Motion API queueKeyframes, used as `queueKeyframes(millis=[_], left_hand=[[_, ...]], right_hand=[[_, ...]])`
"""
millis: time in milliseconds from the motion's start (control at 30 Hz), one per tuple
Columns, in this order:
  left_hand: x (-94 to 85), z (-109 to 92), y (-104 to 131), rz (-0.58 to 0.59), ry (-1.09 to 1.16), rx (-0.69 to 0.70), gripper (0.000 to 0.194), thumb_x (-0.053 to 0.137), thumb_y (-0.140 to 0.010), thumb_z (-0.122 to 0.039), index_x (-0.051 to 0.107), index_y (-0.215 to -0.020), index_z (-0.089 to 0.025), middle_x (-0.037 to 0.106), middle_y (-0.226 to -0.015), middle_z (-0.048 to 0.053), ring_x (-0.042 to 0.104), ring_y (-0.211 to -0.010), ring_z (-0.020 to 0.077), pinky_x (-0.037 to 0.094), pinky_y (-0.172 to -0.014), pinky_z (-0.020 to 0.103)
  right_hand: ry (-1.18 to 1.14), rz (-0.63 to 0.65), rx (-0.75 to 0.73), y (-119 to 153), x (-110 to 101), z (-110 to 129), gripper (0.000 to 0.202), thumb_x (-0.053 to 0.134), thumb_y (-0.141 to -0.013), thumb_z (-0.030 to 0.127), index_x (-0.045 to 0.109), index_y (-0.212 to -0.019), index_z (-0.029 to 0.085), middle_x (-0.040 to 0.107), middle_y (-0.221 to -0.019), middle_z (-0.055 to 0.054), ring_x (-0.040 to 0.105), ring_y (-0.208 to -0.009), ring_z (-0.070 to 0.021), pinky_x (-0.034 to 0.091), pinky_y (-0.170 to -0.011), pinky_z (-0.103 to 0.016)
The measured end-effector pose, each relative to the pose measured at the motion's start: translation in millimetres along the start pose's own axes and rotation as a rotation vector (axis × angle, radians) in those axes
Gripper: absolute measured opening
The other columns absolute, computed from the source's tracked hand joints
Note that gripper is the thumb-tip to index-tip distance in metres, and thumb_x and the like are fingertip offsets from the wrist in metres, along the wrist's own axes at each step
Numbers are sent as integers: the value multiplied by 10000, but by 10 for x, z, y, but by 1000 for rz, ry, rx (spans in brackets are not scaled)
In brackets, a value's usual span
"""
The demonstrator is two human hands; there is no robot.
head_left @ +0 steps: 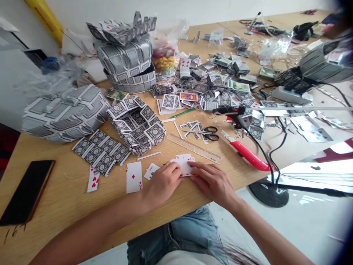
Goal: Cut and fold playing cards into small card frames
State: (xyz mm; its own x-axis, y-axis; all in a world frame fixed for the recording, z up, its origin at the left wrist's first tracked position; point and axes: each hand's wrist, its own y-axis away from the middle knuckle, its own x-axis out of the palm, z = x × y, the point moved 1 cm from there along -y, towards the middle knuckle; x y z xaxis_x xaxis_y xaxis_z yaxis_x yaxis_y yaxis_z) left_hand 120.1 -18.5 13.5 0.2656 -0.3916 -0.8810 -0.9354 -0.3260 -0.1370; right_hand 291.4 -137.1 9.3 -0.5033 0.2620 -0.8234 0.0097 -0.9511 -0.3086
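Observation:
Near the table's front edge, both hands meet at a small stack of white playing cards (185, 165) with red pips. My left hand (165, 181) has its fingers curled on the stack's left side. My right hand (213, 181) grips the right side, its fingers pressed together over the cards. A card with a joker-like print (151, 171) lies by my left hand, beside an ace of diamonds (134, 177). Behind the hands is a clear ruler (193, 148). Farther left stands an open box woven from folded cards (137, 125), beside a flat panel of joined cards (101, 151).
Black scissors (211, 133), a red-handled cutter (249, 155) and a hot glue gun (234, 112) with a trailing cord lie to the right. A phone (27, 191) is far left. Woven card baskets (66, 112) and a card pile (215, 82) stand behind.

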Motion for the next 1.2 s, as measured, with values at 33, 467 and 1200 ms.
queueKeyframes(millis=[33,467,1200], left_hand=[[-2,12,12,-4,21,2,58,549,-937,-180,602,-918,-170,639,-980,37,612,-933,183,524,-842,308],[-32,26,-40,-92,310,-90,91,628,-871,-97,634,-808,-162,661,-902,20,645,-844,157,522,-769,269],[64,47,-98,-70,109,-79,146,539,-911,-78,545,-827,-196,602,-910,24,593,-867,182,531,-799,320]], right_hand=[[-12,5,20,-3,-12,12,70,556,-957,221,620,-984,211,682,-1230,-55,686,-969,-175,487,-831,-349],[-267,92,284,-39,-59,-76,117,641,-903,295,736,-846,257,679,-1252,-13,676,-1061,-207,502,-917,-365],[-246,-26,415,-95,14,10,168,640,-896,286,656,-745,213,708,-1164,-54,680,-1007,-207,547,-841,-346]])
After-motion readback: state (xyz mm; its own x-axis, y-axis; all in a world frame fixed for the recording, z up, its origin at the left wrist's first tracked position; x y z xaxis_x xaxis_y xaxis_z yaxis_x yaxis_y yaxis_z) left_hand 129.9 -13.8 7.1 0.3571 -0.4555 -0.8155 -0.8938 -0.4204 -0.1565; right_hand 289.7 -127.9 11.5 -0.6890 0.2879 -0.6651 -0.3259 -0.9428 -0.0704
